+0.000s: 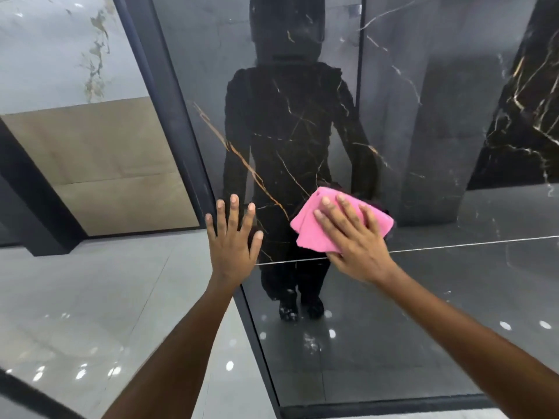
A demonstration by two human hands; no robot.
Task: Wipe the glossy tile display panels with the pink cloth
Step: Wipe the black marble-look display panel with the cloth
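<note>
Pink cloth flat against glossy black marble panel.

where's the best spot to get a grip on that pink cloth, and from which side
Probably the free lower-left corner of the pink cloth. It is folded and pressed flat against the black marble panel under the right hand, whose straight fingers cover its right half. Come from the left, where the left hand rests open on the panel, and pinch the layered edge.
</note>
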